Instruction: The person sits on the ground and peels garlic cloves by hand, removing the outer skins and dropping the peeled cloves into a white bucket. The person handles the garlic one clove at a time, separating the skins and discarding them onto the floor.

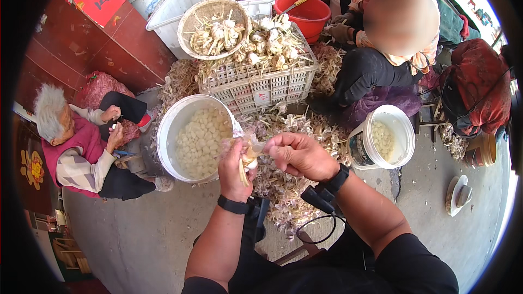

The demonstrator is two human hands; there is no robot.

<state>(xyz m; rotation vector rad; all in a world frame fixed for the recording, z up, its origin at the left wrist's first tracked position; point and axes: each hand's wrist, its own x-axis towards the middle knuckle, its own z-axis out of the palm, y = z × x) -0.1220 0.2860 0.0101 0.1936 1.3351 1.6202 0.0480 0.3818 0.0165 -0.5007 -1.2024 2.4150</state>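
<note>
My left hand (232, 173) holds a garlic bulb (250, 160) with its dry stem pointing down and loose papery skin around it. From the right, my right hand (302, 156) pinches a bit of that skin between thumb and forefinger. Just left of my left hand stands a white bucket (165, 147), where peeled garlic cloves (200, 141) lie in liquid. A heap of garlic husks (286, 192) spreads on the floor beneath both hands. Beyond them, unpeeled garlic bulbs (271, 43) are piled on an upturned-looking plastic crate (261, 90), beside a round basket (184, 28) of more bulbs.
A smaller bucket (402, 124) of peeled cloves stands to the right. One person (81, 143) sits at left, another (380, 65) at upper right. Behind the crate are a white tub (167, 22) and a red basin (310, 26) with a knife (299, 2). A hat (458, 196) lies on the floor.
</note>
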